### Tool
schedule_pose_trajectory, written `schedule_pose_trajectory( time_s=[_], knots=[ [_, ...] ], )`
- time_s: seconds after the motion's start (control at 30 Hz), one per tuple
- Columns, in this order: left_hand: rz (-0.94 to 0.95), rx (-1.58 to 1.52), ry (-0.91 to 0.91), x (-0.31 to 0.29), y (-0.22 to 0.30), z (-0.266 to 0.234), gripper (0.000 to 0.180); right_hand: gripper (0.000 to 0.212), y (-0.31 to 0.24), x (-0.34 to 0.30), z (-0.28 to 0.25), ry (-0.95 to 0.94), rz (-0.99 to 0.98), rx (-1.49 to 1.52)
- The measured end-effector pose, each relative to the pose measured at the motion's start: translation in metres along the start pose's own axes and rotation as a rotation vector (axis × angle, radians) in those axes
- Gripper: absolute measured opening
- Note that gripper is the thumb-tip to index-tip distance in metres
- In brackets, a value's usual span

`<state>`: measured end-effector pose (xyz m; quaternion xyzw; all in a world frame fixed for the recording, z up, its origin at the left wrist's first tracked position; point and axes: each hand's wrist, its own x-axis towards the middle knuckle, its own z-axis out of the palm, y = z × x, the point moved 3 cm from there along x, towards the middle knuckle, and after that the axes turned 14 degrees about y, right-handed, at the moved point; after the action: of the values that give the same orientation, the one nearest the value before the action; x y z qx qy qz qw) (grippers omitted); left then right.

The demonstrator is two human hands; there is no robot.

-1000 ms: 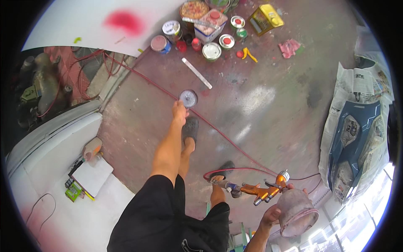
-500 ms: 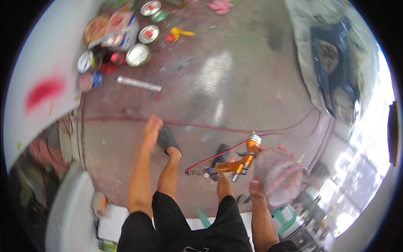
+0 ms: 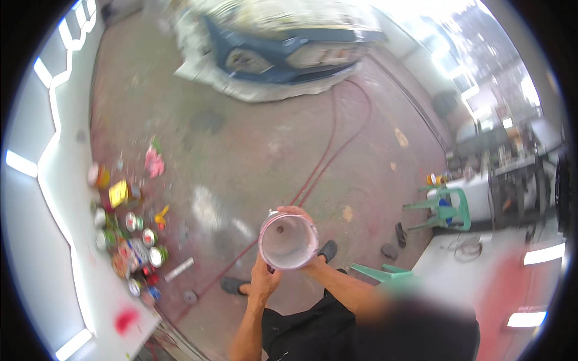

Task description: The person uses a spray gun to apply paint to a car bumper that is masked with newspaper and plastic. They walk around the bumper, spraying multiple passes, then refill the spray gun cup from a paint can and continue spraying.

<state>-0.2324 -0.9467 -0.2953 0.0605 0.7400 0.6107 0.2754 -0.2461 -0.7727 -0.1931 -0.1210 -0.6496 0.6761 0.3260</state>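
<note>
Both my hands are at the wide, paint-stained cup of a spray gun, its round opening facing up at me. Around its right side my right hand is wrapped, with fingers showing at the far rim. My left hand is closed at the near left, just under the rim. The cup hides the orange gun body; only a small metal bit peeks out at its far left edge. A red hose reaches the cup from the left along the floor.
Paint cans, a pink rag and a white strip lie at left. Ahead stands a blue bumper amid pale sheeting. Green chairs and slippers are at right. More hose loops across the floor.
My left hand has come over to the spray gun, which my right hand was holding alone. The cup now faces up and covers the gun. My view has turned toward the bumper.
</note>
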Motion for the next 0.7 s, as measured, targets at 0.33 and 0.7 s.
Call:
schedule_pose_trajectory(
  time_s=[0.33,0.7],
  knots=[
    [0.374,0.170,-0.065,0.099,0.189,0.327,0.038,0.135,-0.160,0.165,-0.327,0.354,-0.153,-0.026],
    [0.471,0.088,-0.323,0.268,0.344,0.687,0.034,0.138,-0.225,0.338,-0.666,0.505,-0.184,-0.508]
  ],
)
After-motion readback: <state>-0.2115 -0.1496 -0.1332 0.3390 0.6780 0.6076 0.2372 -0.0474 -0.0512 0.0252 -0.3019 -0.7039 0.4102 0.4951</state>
